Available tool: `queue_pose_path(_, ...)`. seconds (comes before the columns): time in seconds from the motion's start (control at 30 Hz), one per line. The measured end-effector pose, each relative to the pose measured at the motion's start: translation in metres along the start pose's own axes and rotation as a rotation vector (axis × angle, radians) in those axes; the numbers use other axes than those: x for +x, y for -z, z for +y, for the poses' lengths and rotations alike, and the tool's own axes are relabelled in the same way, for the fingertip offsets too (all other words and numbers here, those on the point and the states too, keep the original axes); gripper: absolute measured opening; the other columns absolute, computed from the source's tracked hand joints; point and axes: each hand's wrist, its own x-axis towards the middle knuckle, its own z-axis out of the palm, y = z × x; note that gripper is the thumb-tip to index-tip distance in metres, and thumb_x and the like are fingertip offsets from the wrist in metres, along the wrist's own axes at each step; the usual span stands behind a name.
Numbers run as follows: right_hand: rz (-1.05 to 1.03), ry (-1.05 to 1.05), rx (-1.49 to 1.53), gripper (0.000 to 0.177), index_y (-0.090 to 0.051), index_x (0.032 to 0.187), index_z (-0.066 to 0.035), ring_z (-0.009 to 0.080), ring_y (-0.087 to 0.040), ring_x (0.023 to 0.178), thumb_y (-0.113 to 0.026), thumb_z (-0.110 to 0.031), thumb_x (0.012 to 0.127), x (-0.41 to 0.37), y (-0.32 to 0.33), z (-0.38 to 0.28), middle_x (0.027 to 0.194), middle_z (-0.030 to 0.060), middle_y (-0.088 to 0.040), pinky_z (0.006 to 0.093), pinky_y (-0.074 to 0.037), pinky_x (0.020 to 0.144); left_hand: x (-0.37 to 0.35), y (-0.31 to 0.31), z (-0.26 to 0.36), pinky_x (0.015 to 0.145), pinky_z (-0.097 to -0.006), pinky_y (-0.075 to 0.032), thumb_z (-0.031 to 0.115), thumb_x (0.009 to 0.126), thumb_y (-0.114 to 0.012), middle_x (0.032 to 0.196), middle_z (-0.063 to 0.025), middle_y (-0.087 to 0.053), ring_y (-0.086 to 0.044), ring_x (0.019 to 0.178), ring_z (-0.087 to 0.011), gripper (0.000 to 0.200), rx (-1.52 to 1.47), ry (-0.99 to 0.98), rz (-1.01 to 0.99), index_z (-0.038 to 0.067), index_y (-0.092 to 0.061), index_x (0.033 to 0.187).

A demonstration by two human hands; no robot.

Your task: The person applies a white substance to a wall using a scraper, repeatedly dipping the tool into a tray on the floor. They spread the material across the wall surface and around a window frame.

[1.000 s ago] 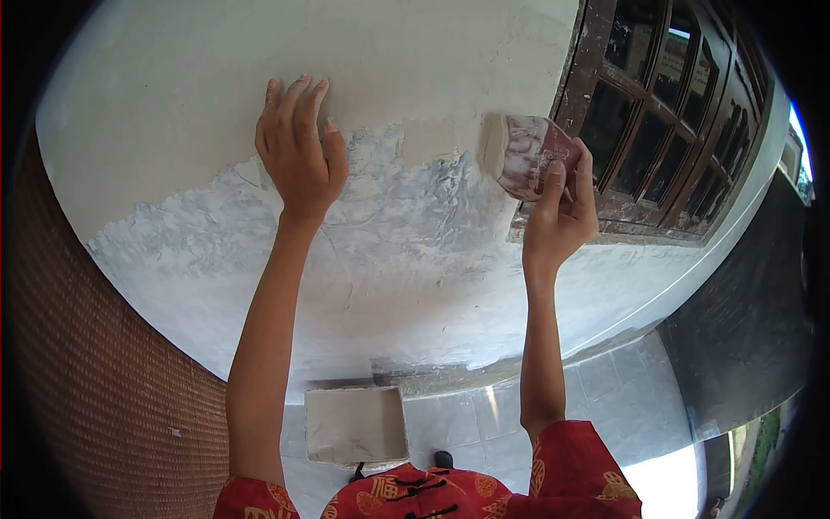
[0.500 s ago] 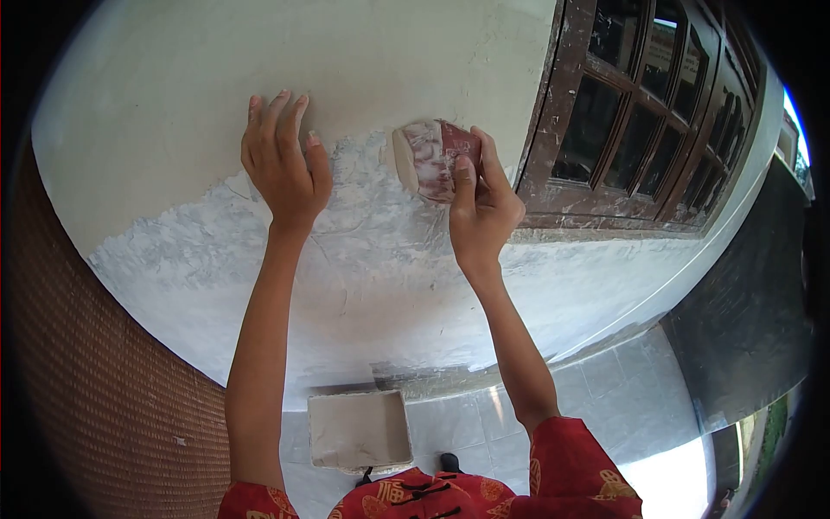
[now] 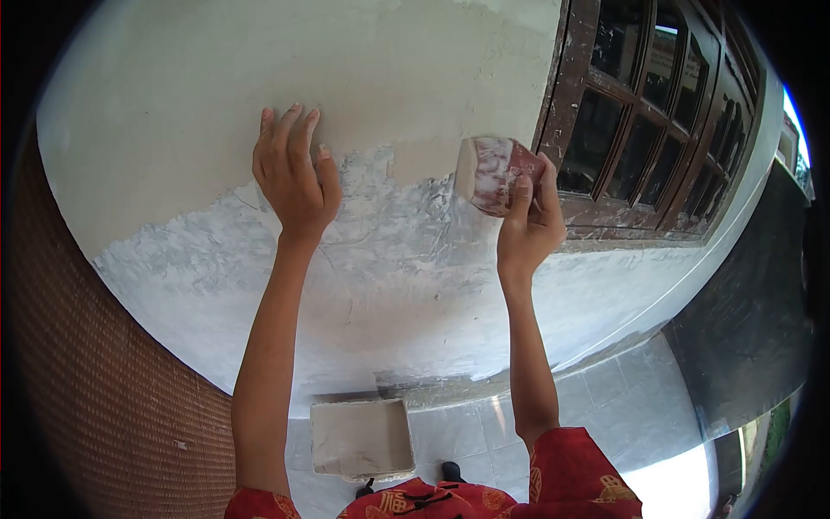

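Observation:
My right hand [image 3: 529,221] grips a red putty spreader [image 3: 500,173] between thumb and fingers. White and cream putty smears its face, and its left edge is thick with cream putty. The blade is at the wall [image 3: 380,251], close to the window frame. My left hand [image 3: 298,177] has its fingers spread against the wall, holding nothing. Above the hands the wall carries a smooth cream coat [image 3: 199,112]; lower down it is rough and patchy white-grey. A short cream strip [image 3: 419,162] lies just left of the spreader.
A brown wooden window [image 3: 635,130] with dark panes borders the wall at right. Below, a putty-coated rectangular tub [image 3: 363,437] stands on grey floor tiles [image 3: 450,428] near my feet. A woven brown panel [image 3: 104,372] runs along the left, and a dark panel [image 3: 735,303] stands at right.
My right hand has moved right with the spreader, toward the window frame, and a fresh cream strip shows behind it. My left hand appears slightly lower and further right.

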Motion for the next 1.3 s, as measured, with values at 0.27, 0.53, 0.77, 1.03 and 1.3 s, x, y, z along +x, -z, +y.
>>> queue_pose_path(0.27,-0.156,-0.064,0.046,0.033,-0.063,0.131,-0.004,0.0046,-0.064,0.088,-0.063,-0.009,0.097,-0.019,-0.016,-0.027,0.096,0.0092,-0.075,0.0209,-0.049,0.068,-0.001,-0.001,0.001,0.110,-0.0471,-0.028,0.021,0.100,-0.043,0.140,-0.0092,-0.052,-0.038,0.141,-0.0354,0.040,-0.003,0.009,0.004,0.009,-0.050,0.137)
queue_pose_path(0.53,0.044,-0.170,0.217,0.034,-0.061,0.132,-0.003,0.0054,-0.065,0.087,-0.061,-0.007,0.098,0.009,0.008,-0.029,0.098,0.0107,-0.075,0.0207,-0.049,0.067,0.000,0.000,0.002,0.110,-0.0474,-0.028,0.021,0.101,-0.043,0.139,-0.0097,-0.052,-0.038,0.141,-0.0357,0.039,-0.013,0.000,0.001,0.008,-0.051,0.137)
queue_pose_path(0.77,-0.219,0.111,0.035,0.033,-0.063,0.130,-0.003,0.0059,-0.065,0.079,-0.062,-0.006,0.097,-0.011,-0.039,-0.023,0.098,0.0135,-0.075,0.0214,-0.050,0.067,-0.001,0.000,0.001,0.111,-0.0476,-0.028,0.019,0.099,-0.045,0.139,-0.0098,-0.051,-0.038,0.140,-0.0359,0.040,-0.005,0.003,-0.008,0.008,-0.050,0.137)
queue_pose_path(1.03,-0.183,-0.018,0.095,0.034,-0.062,0.131,-0.001,0.0057,-0.064,0.077,-0.061,-0.006,0.097,-0.008,-0.041,-0.044,0.090,0.0121,-0.074,0.0208,-0.049,0.064,-0.002,-0.001,0.001,0.110,-0.0473,-0.028,0.019,0.098,-0.045,0.139,-0.0095,-0.052,-0.038,0.140,-0.0358,0.040,-0.016,0.018,-0.011,0.009,-0.050,0.137)
queue_pose_path(1.3,-0.018,-0.147,0.293,0.034,-0.059,0.132,0.003,0.0113,-0.067,0.095,-0.058,-0.004,0.099,0.015,-0.026,-0.050,0.106,0.0131,-0.072,0.0269,-0.058,0.079,-0.002,-0.002,0.002,0.110,-0.0479,-0.028,0.019,0.097,-0.046,0.139,-0.0094,-0.052,-0.038,0.140,-0.0359,0.040,-0.055,0.028,0.007,0.009,-0.051,0.136)
